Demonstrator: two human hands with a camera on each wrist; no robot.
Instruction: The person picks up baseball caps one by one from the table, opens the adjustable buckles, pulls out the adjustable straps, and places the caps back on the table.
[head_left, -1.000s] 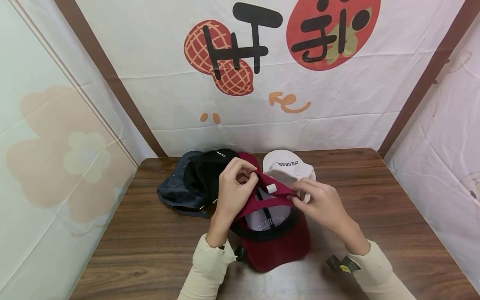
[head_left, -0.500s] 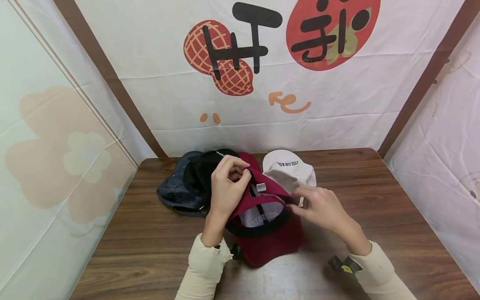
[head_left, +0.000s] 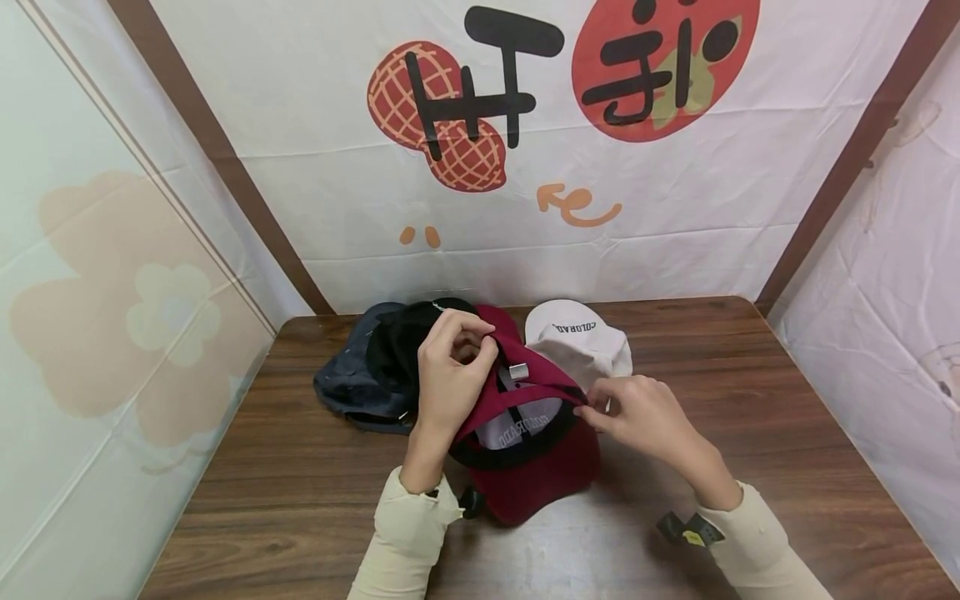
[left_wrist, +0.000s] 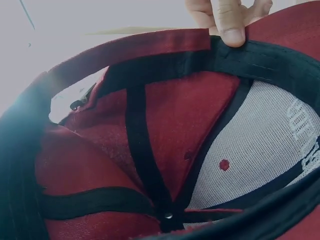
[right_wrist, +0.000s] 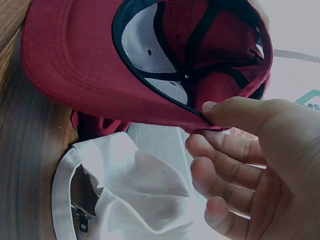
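A dark red baseball cap (head_left: 536, 479) is held brim toward me, its inside facing up. Mesh front panels with lettering show inside. My left hand (head_left: 453, 367) pinches the back left of the rim, near the strap opening, in the head view. At the opposite side, my right hand (head_left: 633, 412) holds the edge between thumb and fingertips. In the right wrist view that thumb (right_wrist: 225, 107) lies on the inner band, with the other fingers curled below. The black inner band (left_wrist: 190, 62) and the metal strap buckle (left_wrist: 82, 100) show in the left wrist view.
Behind the held cap lies another red cap (head_left: 495, 317), partly hidden. A white cap (head_left: 573, 333) stands at its right. On the left a black cap (head_left: 393, 350) overlaps a navy cap (head_left: 356, 383). The wooden table (head_left: 300, 508) ends at a printed fabric wall (head_left: 652, 267).
The red cap has shifted left and slightly away from me, along with my left hand. My right hand has moved only a little and stays on the rim.
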